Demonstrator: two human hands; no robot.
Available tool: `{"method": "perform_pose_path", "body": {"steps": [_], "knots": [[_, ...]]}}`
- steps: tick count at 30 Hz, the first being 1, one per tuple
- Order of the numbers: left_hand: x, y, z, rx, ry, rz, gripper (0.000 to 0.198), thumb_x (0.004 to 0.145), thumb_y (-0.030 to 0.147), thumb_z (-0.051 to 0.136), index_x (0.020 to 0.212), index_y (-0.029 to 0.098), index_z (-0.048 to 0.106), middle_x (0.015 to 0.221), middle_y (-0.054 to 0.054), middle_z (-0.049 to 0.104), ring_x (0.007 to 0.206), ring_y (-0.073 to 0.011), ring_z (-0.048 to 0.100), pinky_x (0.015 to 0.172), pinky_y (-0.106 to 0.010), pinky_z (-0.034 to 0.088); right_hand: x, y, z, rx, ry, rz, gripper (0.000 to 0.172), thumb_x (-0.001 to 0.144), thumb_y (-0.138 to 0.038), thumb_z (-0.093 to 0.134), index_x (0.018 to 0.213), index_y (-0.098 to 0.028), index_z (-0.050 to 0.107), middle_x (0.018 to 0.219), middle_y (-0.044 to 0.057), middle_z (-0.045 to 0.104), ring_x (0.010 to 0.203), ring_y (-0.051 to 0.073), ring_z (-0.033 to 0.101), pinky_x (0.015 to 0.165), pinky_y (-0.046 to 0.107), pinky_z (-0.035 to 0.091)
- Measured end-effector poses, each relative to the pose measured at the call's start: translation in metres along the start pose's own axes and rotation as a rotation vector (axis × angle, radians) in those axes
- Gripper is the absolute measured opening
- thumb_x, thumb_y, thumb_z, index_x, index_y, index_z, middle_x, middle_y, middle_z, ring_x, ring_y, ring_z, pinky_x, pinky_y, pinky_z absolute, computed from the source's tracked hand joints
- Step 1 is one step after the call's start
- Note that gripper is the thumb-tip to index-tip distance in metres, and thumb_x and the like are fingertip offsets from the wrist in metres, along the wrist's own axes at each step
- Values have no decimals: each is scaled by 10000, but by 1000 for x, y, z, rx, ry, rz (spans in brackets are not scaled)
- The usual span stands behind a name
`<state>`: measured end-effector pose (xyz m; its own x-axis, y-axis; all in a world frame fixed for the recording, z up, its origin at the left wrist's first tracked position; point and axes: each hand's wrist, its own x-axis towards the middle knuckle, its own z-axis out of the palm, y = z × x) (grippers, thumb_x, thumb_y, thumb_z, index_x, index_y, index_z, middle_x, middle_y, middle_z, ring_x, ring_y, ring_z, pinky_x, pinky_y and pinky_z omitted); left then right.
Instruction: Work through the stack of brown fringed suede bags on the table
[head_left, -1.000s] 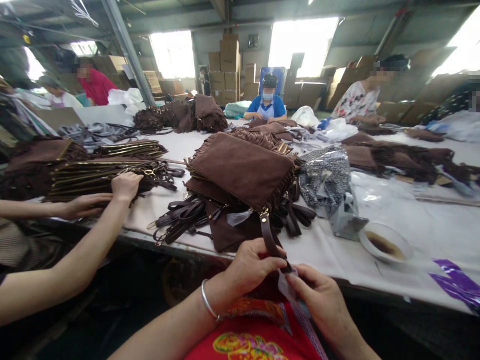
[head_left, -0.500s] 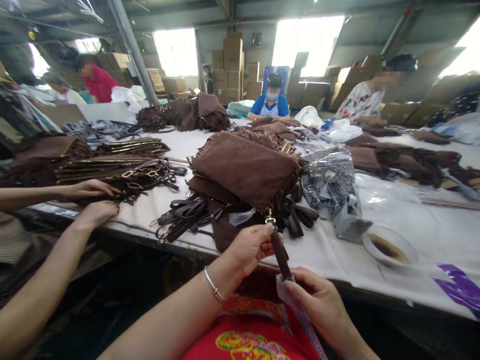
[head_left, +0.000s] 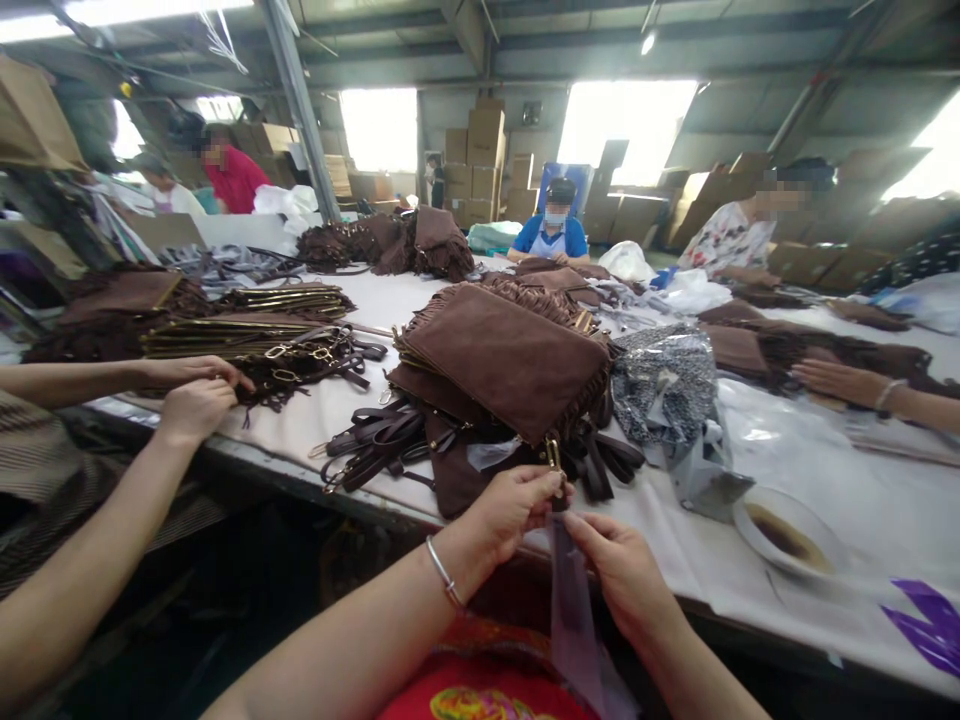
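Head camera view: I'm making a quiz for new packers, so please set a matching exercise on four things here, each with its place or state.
Things:
1 left hand
2 right hand
3 white bowl
4 fringed bag

States:
A holds dark liquid
B pinches a clear plastic strip
C lies topmost on a pile
D grips at the gold clasp

Pairs: 1-D, 2-B, 3-A, 4-C.
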<state>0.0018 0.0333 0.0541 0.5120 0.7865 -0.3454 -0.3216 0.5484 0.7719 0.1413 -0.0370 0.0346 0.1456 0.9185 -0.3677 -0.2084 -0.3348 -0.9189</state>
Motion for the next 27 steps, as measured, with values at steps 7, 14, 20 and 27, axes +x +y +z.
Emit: {"method": "perform_pose_path", "body": {"steps": [7,14,20,27], "knots": [[15,11,5,-19,80,113,402,607,433,805,799,98,691,822,-98,686,700,-151,612,686,-275,456,-1,-13,4,-312,100,-175,400,672,-518,735,879,-179,785,719,25,737,678,197,619,623,272,470],[18,7,9,72,116,185,356,595,421,796,715,107,681,641,-36,622,587,-126,555,628,-266,433,21,-41,14,-244,123,-255,391,672,-516,733,841,-167,781,740,38,745,668,179,614,613,261,480],[8,-3,-6,34,91,179,455,682,544,718,863,130,668,745,-50,655,647,-149,590,642,-276,437,29,-54,28,-184,112,-254,377,636,-496,763,818,-166,778,702,43,739,640,194,632,571,269,491],[10,-8,-4,113,157,292,479,642,576,738,684,101,688,601,-25,578,533,-99,460,549,-247,342,40,-59,25,-339,189,-329,412,685,-514,726,876,-152,769,765,49,747,701,214,648,616,281,500]]}}
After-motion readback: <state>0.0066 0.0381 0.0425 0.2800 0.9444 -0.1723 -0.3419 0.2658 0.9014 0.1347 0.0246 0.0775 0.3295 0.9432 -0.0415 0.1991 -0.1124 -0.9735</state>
